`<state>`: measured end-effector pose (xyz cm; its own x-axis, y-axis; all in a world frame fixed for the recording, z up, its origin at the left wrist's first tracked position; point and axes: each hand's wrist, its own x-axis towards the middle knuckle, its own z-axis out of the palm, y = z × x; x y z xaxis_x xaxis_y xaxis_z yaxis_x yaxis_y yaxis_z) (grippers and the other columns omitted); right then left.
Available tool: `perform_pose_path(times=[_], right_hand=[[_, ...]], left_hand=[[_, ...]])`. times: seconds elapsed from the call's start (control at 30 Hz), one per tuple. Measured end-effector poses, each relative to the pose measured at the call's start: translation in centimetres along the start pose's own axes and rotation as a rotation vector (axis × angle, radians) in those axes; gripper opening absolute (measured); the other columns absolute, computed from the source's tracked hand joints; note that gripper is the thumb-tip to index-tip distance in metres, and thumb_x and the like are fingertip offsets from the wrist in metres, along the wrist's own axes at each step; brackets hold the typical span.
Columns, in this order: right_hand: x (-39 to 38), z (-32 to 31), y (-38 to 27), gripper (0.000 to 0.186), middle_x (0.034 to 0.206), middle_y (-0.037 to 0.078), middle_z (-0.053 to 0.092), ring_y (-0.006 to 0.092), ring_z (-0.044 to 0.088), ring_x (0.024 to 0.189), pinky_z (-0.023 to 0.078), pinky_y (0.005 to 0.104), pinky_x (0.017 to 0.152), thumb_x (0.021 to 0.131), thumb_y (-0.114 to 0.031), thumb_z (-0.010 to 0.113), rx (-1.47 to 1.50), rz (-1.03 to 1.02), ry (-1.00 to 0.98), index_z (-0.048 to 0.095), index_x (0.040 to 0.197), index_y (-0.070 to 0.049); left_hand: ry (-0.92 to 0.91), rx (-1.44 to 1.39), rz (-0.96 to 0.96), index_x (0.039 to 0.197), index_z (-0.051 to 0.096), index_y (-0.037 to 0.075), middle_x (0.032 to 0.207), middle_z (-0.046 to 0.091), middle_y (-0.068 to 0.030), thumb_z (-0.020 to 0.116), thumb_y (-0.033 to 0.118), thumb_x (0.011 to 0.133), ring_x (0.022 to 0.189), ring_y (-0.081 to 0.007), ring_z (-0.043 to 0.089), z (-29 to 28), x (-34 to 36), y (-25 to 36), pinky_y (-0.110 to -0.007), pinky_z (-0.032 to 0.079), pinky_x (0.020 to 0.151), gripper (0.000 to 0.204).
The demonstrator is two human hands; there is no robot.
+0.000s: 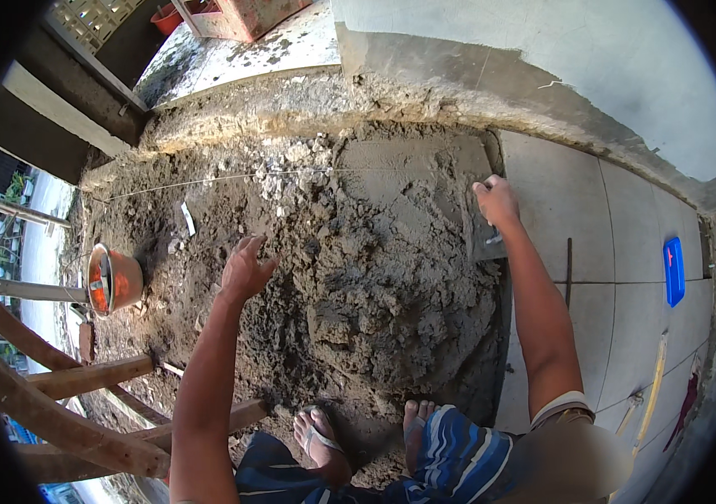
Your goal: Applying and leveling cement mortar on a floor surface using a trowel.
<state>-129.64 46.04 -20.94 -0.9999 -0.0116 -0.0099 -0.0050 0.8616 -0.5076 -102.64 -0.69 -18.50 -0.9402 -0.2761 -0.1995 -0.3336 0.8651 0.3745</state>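
Note:
My right hand (497, 202) is closed round the handle of a trowel (486, 249), whose flat metal blade lies at the right edge of the wet mortar (392, 252), beside the tiles. At the far end the mortar has a smoothed patch (413, 160); nearer my feet it is heaped and lumpy. My left hand (246, 267) hangs over the rough ground left of the heap, holding nothing, its fingers loosely bent and apart. A thin string (232, 176) runs across the far part of the ground and over the smoothed patch.
Grey floor tiles (568, 202) border the mortar on the right, with a dark rod (569, 269), a blue tray (674, 270) and a yellow level-like bar (652, 395) on them. Left are an orange bucket (114, 280) and wooden beams (89, 378). A wall (492, 67) bounds the far side.

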Motion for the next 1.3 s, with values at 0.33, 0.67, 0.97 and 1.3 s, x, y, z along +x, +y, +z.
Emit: perform_pose_path(times=[0.33, 0.67, 0.97, 1.3], right_hand=[[-15.7, -2.7, -5.0, 0.039, 0.103, 0.022, 0.07, 0.0389, 0.068, 0.097, 0.053, 0.0443, 0.085, 0.088, -0.035, 0.069, 0.094, -0.375, -0.805, 0.069, 0.103, 0.001], [-24.4, -9.0, 0.7, 0.044, 0.107, 0.026, 0.07, 0.0409, 0.068, 0.103, 0.053, 0.0452, 0.089, 0.09, -0.035, 0.068, 0.151, 0.017, -0.379, 0.066, 0.118, 0.0], [-22.5, -8.6, 0.9, 0.039, 0.098, 0.026, 0.071, 0.0436, 0.07, 0.092, 0.055, 0.0542, 0.082, 0.094, -0.036, 0.062, -0.35, -0.071, -0.34, 0.06, 0.123, -0.008], [-27.8, -2.7, -11.7, 0.042, 0.101, 0.027, 0.07, 0.0451, 0.068, 0.098, 0.054, 0.0544, 0.088, 0.094, -0.038, 0.059, -0.259, -0.327, -0.834, 0.061, 0.119, -0.004]], left_hand=[[-0.134, -0.057, -0.032, 0.144, 0.052, 0.004, 0.145, 0.055, -0.021, 0.069, 0.044, 0.093, 0.131, -0.0357, 0.055, -5.0, -2.6, 3.3, -0.049, 0.043, 0.113, 0.067], [-0.213, -0.518, 0.084, 0.14, 0.053, -0.002, 0.143, 0.056, -0.0225, 0.069, 0.067, 0.083, 0.131, -0.0383, 0.055, -14.0, -17.5, 15.2, -0.056, 0.043, 0.11, 0.09], [-0.334, -0.691, 0.633, 0.136, 0.057, 0.003, 0.12, 0.065, -0.0159, 0.075, 0.033, 0.087, 0.111, -0.0352, 0.062, -18.1, -27.6, 23.8, -0.048, 0.046, 0.104, 0.06], [-0.337, -0.499, 0.551, 0.132, 0.06, 0.002, 0.121, 0.064, -0.0182, 0.077, 0.035, 0.087, 0.11, -0.0377, 0.063, -18.5, -29.1, 21.3, -0.049, 0.049, 0.1, 0.059]])
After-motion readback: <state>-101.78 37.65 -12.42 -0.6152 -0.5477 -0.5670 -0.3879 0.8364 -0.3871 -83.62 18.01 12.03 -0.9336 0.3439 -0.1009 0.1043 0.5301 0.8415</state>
